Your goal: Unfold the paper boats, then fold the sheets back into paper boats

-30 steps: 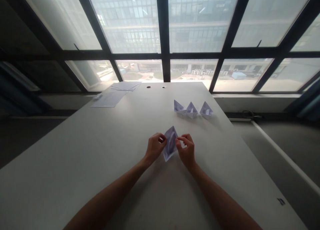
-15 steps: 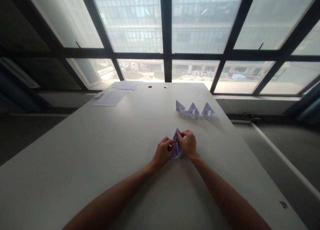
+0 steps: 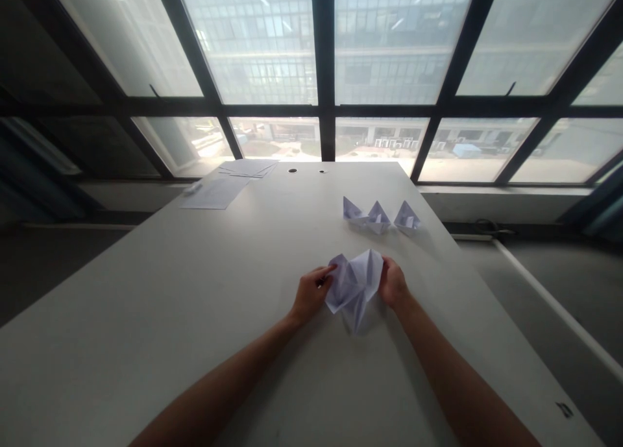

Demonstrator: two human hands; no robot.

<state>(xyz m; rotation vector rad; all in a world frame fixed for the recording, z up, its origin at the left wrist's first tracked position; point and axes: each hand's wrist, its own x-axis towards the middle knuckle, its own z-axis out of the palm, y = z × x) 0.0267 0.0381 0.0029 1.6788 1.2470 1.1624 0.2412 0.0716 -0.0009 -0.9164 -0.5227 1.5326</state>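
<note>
From here I see folded paper (image 3: 361, 277) spread sideways. Left of it, the left hand (image 3: 312, 292) pinches its edge; right of it, the half-curled right hand (image 3: 393, 283) touches, grip hidden.

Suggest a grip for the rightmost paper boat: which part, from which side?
I'd pinch the rightmost boat by its pointed peak, from above right: the peak stands up, and the middle boat sits close on its left.

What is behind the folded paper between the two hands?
Beyond the folded paper, slightly right, three paper boats stand on the white table. Whatever the paper itself covers cannot be seen.
</note>
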